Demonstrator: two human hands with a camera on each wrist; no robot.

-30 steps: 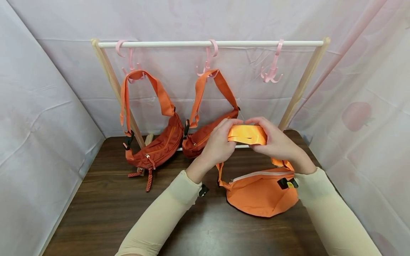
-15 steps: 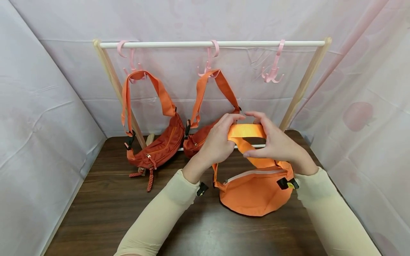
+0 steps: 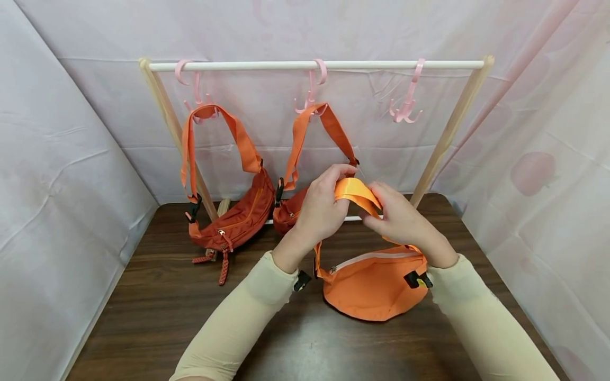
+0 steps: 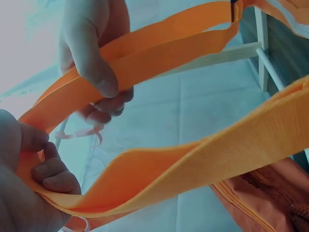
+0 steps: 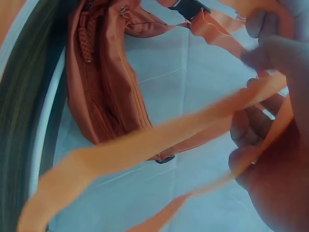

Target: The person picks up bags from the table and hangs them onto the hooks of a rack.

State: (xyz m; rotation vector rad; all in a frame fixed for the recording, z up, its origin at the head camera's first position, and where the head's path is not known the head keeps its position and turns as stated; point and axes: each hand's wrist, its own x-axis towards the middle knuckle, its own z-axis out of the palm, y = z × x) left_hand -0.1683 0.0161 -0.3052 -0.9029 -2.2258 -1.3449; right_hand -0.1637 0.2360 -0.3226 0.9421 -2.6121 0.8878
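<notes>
A bright orange waist bag (image 3: pixel 376 286) rests on the table with its zipper side up. Its strap (image 3: pixel 351 189) is lifted into a loop above it. My left hand (image 3: pixel 324 206) grips the top of this loop; in the left wrist view the fingers (image 4: pixel 53 169) curl around the webbing. On the other side, my right hand (image 3: pixel 405 219) pinches the strap, its thumb (image 4: pixel 99 72) lying across the band in the left wrist view. A black buckle (image 3: pixel 418 279) sits at the bag's right end, near the right sleeve.
Behind stands a rack with a white bar (image 3: pixel 267 65) and wooden posts. Two darker orange waist bags, one at left (image 3: pixel 238 217) and one in the middle (image 3: pixel 288 211), hang from pink hooks. A third pink hook (image 3: pixel 406 108) hangs at right, carrying nothing.
My right hand let its thumb come away from the strap, then closed on it again farther down its right side. The loop has narrowed and tilted, and the bag has slid slightly left.
</notes>
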